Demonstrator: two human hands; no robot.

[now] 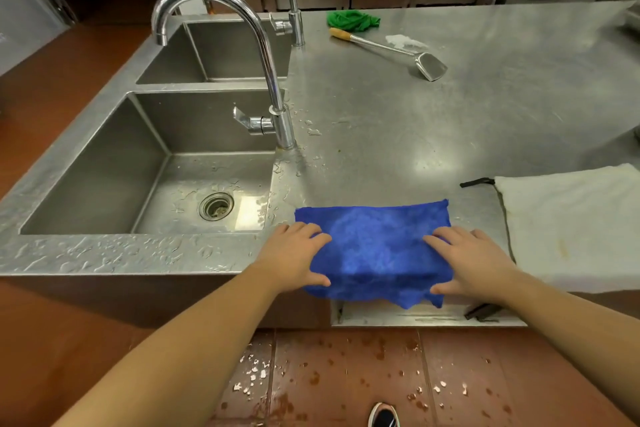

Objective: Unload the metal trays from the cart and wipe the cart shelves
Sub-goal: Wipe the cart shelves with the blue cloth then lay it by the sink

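- Head view, bottom of frame: shoe point(384, 416) on red tiled floor point(346, 374) strewn with white scraps and wet spots;
- lower centre: blue cloth point(377, 253) lies on steel counter point(398, 135), near edge hanging over the front lip;
- left hand point(294, 255) and right hand point(476, 262) press flat on the cloth's ends, fingers straight and spread, gripping nothing;
- right edge: white towel point(571, 218); left: wet sink point(104, 166), tap point(273, 80);
- upper centre: metal scraper point(429, 66) near green cloth point(353, 20).

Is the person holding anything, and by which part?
Nothing is gripped: the left hand and right hand lie with straight fingers on the left and right ends of the blue cloth, which rests on the steel counter.
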